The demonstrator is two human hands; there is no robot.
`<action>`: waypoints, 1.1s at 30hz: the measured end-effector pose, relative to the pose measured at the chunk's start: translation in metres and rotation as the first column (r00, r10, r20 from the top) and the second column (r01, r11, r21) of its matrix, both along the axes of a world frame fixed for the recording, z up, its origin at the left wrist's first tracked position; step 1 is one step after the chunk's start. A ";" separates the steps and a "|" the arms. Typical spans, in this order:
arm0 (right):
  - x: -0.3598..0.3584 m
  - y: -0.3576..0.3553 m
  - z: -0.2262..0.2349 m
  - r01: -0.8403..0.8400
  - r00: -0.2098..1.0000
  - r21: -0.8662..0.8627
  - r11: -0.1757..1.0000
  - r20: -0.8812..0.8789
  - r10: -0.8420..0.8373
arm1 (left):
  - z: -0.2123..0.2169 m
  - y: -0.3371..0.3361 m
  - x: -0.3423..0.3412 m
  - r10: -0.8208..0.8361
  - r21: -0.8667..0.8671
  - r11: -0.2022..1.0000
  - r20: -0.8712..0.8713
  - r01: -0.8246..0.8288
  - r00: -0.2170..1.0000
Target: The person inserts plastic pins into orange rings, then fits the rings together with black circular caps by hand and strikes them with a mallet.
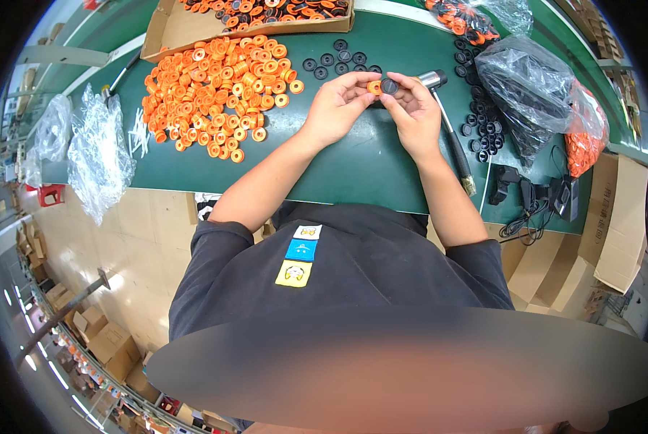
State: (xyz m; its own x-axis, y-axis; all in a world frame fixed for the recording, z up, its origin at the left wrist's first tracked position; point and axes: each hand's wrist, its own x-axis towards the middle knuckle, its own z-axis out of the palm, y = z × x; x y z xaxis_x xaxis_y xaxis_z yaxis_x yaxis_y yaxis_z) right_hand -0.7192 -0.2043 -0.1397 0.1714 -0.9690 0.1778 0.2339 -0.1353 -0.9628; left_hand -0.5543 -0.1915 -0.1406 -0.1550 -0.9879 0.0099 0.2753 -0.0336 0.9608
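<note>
Above the green table my two hands are close together, fingertips nearly meeting. My left hand (340, 105) pinches a small orange wheel hub (374, 87). In my right hand (415, 114) a round black cap (389, 86) is gripped between thumb and fingers, right beside the orange piece. Whether the two pieces touch I cannot tell. Just beyond my left hand lie several loose black discs (327, 59). A hammer (450, 126) with a metal head and dark handle rests on the table to the right of my right hand.
A large heap of orange hubs (215, 94) spreads at the left. Behind it stands a cardboard tray (166, 32) of orange and black parts. Black caps (483, 130), a plastic bag (530, 79) and cables (530, 210) lie at the right. Clear bags (96, 152) hang at the left edge.
</note>
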 end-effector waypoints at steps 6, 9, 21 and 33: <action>-0.004 -0.002 0.003 0.018 0.942 -0.286 0.958 -0.316 -0.112 | -0.002 0.003 0.001 0.002 0.000 1.000 0.015 -0.002 1.000; -0.004 -0.001 0.004 0.041 0.941 -0.269 0.962 -0.312 -0.128 | -0.001 0.002 0.001 0.002 -0.019 1.000 0.003 -0.002 1.000; -0.006 -0.002 0.011 0.019 0.885 -0.403 0.915 -0.420 -0.203 | -0.002 0.000 0.005 -0.023 0.041 0.999 -0.030 0.024 0.999; -0.009 -0.001 0.014 -0.059 0.785 -0.536 0.842 -0.546 -0.293 | 0.000 0.001 0.004 -0.011 0.035 0.999 0.001 0.011 1.000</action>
State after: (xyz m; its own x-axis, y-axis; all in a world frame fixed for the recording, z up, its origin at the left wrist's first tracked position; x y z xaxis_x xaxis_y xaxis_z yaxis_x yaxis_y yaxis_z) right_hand -0.7282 -0.2057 -0.1253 0.3014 -0.7858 0.5401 -0.4025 -0.6183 -0.6750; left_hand -0.5500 -0.1905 -0.1402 -0.1662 -0.9858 -0.0244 0.2734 -0.0699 0.9594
